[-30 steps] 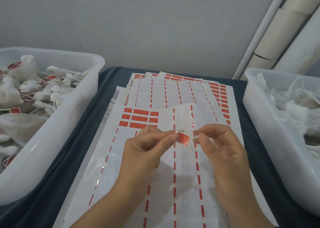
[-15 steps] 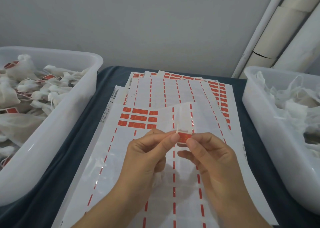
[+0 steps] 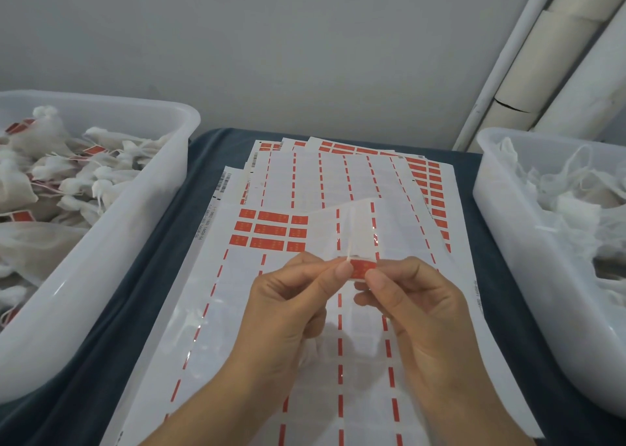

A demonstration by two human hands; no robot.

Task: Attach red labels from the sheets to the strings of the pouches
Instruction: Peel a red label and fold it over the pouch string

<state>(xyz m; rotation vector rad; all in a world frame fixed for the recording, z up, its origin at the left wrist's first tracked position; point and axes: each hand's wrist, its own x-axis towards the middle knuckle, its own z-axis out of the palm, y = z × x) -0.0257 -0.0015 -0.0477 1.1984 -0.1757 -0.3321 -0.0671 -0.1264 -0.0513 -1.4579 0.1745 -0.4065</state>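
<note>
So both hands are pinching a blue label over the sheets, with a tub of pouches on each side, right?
Not quite: the label is red, not blue, as the head view shows. The left hand and right hand do both pinch it over the sheets, with a left tub and a right tub of pouches.

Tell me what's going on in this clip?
A person is tagging small cloth pouches. The left hand and right hand together pinch one red label over the label sheets on the table, with a thin white string meeting the label's top edge. The left bin holds pouches that already carry red labels; the right bin holds white pouches with no labels showing. A block of unpeeled labels remains on the top sheet.
</note>
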